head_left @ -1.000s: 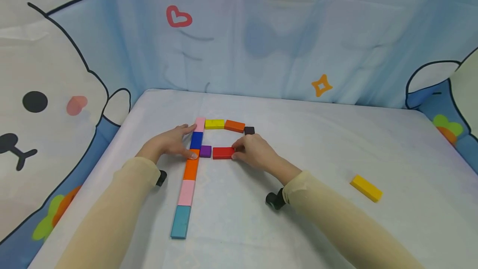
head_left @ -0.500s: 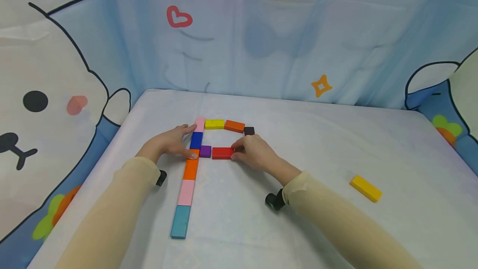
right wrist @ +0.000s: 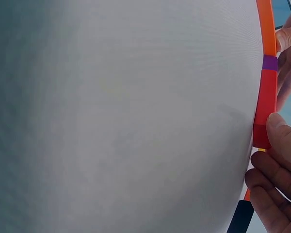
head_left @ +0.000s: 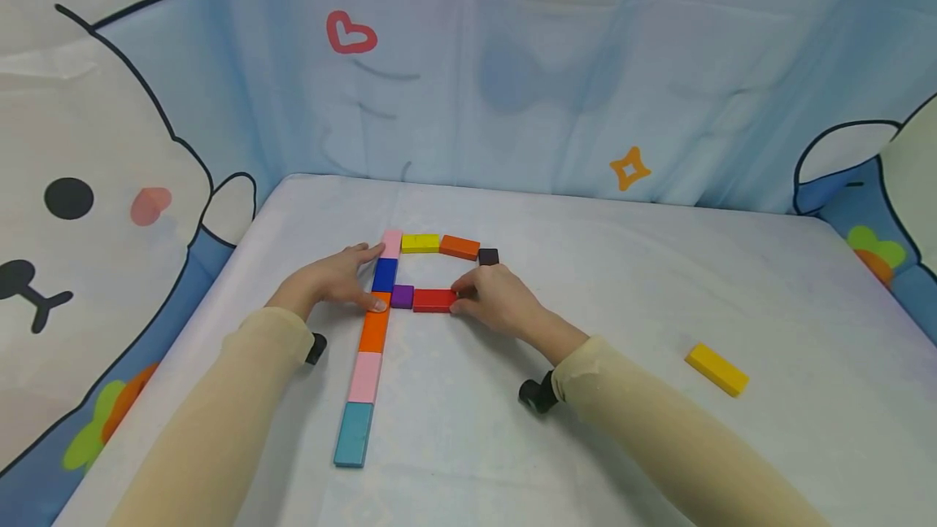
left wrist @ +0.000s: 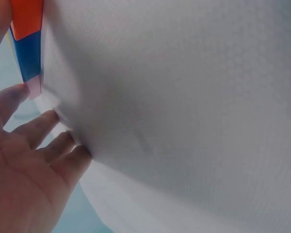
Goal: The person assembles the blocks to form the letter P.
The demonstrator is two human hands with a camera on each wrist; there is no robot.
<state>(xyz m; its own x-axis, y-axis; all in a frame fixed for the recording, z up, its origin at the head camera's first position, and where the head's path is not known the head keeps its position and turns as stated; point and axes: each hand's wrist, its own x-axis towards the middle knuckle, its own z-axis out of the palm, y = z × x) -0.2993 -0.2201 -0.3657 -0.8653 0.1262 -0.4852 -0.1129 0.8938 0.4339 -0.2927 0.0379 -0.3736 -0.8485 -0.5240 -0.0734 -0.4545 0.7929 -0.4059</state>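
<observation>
My right hand pinches the right end of a red block, which lies flat with its left end against a small purple block. In the right wrist view the thumb is on the red block's end. My left hand spans the upper column, its thumb on an orange block and its index finger at the top pink block. Between those two lies a blue block. In the left wrist view the other fingers are spread, touching no block.
The column continues down with a pink block and a teal block. From its top run a yellow block, another orange block and a black block. A separate yellow block lies at the right on the white tablecloth.
My right hand has slid the red block slightly left, closing the small gap to the purple block. The left hand has stayed in place.
</observation>
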